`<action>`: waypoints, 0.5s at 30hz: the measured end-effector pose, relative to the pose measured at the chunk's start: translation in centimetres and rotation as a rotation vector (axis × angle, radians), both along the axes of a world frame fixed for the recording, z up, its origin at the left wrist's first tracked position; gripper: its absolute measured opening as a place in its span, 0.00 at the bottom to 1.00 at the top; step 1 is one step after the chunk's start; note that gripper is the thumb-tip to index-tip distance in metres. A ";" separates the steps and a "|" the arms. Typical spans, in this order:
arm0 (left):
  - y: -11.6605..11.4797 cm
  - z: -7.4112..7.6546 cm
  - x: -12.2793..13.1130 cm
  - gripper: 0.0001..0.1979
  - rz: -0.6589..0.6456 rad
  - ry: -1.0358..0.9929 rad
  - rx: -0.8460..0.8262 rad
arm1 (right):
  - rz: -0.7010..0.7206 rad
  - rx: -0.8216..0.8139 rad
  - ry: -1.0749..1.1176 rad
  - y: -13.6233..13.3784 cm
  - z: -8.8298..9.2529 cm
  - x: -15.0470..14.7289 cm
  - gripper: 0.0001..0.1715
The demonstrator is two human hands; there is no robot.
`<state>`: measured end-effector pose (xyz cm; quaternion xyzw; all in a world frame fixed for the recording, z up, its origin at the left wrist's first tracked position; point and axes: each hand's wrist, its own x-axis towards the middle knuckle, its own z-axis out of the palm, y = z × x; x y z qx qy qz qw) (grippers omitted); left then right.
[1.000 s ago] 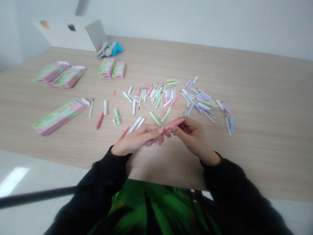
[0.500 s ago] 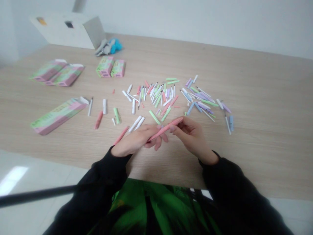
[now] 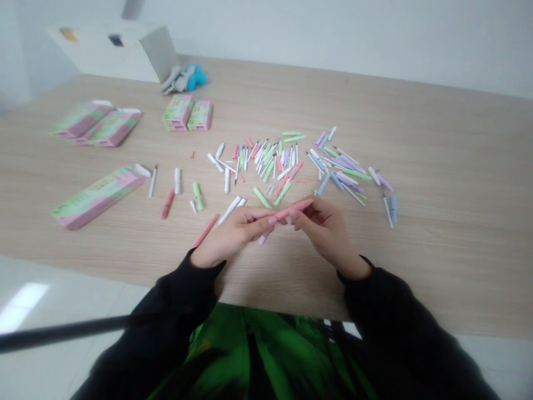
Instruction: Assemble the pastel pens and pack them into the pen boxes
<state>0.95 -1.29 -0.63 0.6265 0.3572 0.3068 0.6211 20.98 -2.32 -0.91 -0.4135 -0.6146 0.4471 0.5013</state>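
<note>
Between both hands is a pink pen (image 3: 296, 208), slanting up to the right above the table's front. My left hand (image 3: 233, 236) pinches its lower end between thumb and fingers. My right hand (image 3: 327, 233) grips the upper end, thumb on the near side. A small purple pen part (image 3: 262, 239) shows just under my left fingers; whether they hold it I cannot tell. Another pink pen barrel (image 3: 206, 230) lies beside my left wrist. White barrels (image 3: 229, 210) and a green barrel (image 3: 262, 198) rest just beyond my left hand.
Many loose refills, caps and barrels form a pile (image 3: 270, 161) mid-table, with a second pile (image 3: 341, 166) to its right. A long pen box (image 3: 102, 197) lies at left; small boxes (image 3: 178, 113), gloves (image 3: 183, 79) and a white carton (image 3: 156, 53) stand behind.
My left fingers have closed onto the lower end of the pink pen, which lay across the hand before. The purple part has come into sight below. My right hand keeps its grip.
</note>
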 end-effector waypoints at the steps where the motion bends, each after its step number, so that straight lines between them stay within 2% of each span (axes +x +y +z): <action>1: -0.1 -0.1 0.3 0.15 0.080 0.022 0.062 | -0.033 -0.003 0.012 0.1 0.0 0.0 0.12; 3: -0.3 -0.2 0.9 0.13 0.228 0.058 0.166 | -0.076 -0.019 0.037 0.3 -0.1 -0.1 0.16; 5: -0.4 -0.3 1.2 0.14 0.268 0.084 0.196 | -0.077 -0.038 0.042 0.4 -0.2 -0.1 0.18; 6: -0.4 -0.3 1.2 0.15 0.223 0.090 0.175 | -0.072 -0.042 0.037 0.4 -0.2 -0.1 0.19; 10: 0.0 0.0 0.5 0.24 -0.122 0.017 -0.051 | -0.048 -0.029 0.056 0.3 0.0 -0.1 0.19; 11: 0.1 0.1 0.4 0.24 -0.155 -0.003 -0.094 | -0.041 -0.025 0.069 0.2 0.1 -0.1 0.19; 13: 0.2 0.0 0.1 0.22 -0.123 -0.001 -0.099 | -0.028 -0.021 0.083 0.2 0.1 -0.1 0.18; 15: 0.2 -0.2 0.1 0.20 -0.032 0.048 0.004 | -0.031 -0.020 0.099 0.2 0.1 -0.2 0.17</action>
